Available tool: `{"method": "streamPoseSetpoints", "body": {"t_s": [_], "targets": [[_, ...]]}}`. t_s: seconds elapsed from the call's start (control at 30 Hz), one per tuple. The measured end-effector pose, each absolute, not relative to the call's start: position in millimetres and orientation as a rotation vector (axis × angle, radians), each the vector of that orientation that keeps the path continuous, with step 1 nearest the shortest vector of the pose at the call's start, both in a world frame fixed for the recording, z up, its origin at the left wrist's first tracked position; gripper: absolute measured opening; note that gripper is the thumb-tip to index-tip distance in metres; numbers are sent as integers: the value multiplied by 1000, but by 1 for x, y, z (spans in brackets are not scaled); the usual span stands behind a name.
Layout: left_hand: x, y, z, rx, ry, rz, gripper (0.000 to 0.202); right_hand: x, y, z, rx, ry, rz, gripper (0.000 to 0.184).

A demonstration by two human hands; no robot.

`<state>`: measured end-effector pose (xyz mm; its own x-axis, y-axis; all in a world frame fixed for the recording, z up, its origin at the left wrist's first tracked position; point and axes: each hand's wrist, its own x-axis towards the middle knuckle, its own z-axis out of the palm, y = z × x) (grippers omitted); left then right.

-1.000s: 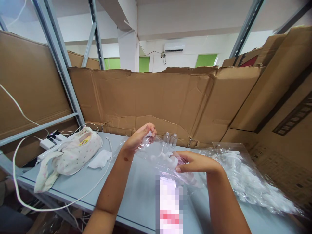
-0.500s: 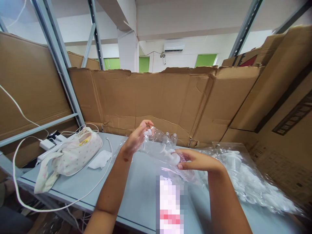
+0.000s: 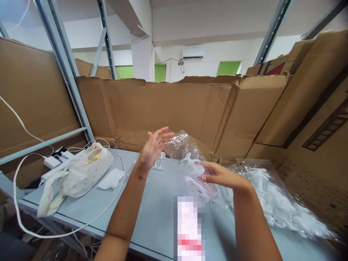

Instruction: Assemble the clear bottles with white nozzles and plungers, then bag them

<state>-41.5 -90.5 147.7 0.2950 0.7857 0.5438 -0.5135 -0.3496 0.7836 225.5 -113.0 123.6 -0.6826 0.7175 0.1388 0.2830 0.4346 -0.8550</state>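
My left hand [image 3: 155, 149] is raised over the back of the table, fingers spread, with nothing in it. Just behind its wrist, a small white plastic part [image 3: 158, 167] with flared ends lies on the table. My right hand [image 3: 217, 174] has its thumb and fingers around a cloudy white plastic piece [image 3: 193, 167] with a flared end; its exact kind is not clear. Around and behind that piece, a crinkled clear plastic bag [image 3: 182, 143] stands up. Pinkish clear film [image 3: 202, 188] lies below the right hand.
At right, a large clear bag of white plastic parts [image 3: 274, 195] covers the table. A patterned cloth pouch [image 3: 85, 170], crumpled white tissue [image 3: 111, 178], power strip [image 3: 58, 170] and white cable [image 3: 89, 219] are at left. Cardboard [image 3: 163, 108] walls the back. A pixelated patch [image 3: 189, 224] hides something in front.
My left hand has let go of the clear bag's left side, lifted slightly and spread its fingers. The small white part now shows behind it. The bag has shifted right, beside my right hand.
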Motion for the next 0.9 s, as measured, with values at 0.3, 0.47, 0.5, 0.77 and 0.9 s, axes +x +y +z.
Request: {"method": "streamPoseSetpoints", "body": {"t_s": [0.3,0.47,0.5,0.77,0.9], "targets": [[-37,-95,144,1719,547,923,55,220,-113,131,-851,-1782,1058,45],[-15,-107,141,1806,621,964,29,219,-118,132,-833,-1641,1022,44],[-13,-108,140,1795,623,1011,27,218,-119,133,-824,-1630,1023,43],[-13,-111,144,1916,593,1079,27,214,-123,137,-858,-1634,970,42],[-15,-106,145,1698,565,1323,41,212,-125,138,-824,-1795,1063,44]]}}
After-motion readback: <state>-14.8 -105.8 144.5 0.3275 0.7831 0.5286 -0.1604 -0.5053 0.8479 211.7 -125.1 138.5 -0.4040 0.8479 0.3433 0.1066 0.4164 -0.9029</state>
